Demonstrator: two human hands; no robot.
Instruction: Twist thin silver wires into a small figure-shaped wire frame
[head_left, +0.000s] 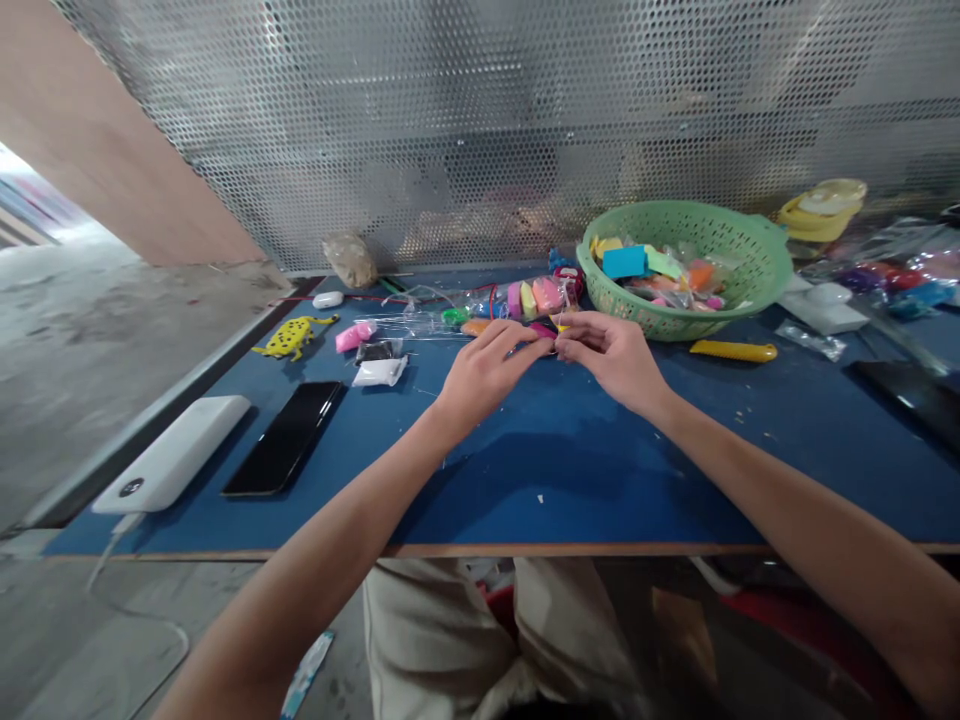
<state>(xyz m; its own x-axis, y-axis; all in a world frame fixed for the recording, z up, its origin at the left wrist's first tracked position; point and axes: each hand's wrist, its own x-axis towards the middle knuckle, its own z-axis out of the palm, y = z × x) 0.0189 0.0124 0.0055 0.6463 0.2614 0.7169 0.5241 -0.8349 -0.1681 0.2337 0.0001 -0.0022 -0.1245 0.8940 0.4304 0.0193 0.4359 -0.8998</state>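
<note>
My left hand (491, 368) and my right hand (611, 358) meet above the blue table, fingertips almost touching. The right thumb and fingers pinch a small yellow piece (559, 325). My left fingers are closed at the same spot; whatever they hold is hidden. Just behind them show a magenta piece (543, 330) and an orange piece (475, 327), both partly covered. Beyond lies a clear bag with coloured soft blocks (536, 297). Left of my hands are a pink packet (355, 336), a black packet (379, 351), a white packet (380, 372) and a yellow black-spotted toy animal (288, 338).
A green basket (682, 322) of coloured packets stands back right, behind a yellow cutter knife (733, 351). At left lie a phone (285, 438) and a cabled white power bank (174, 453). A dark device (909, 400) is far right. Perforated metal (465, 130) rises behind.
</note>
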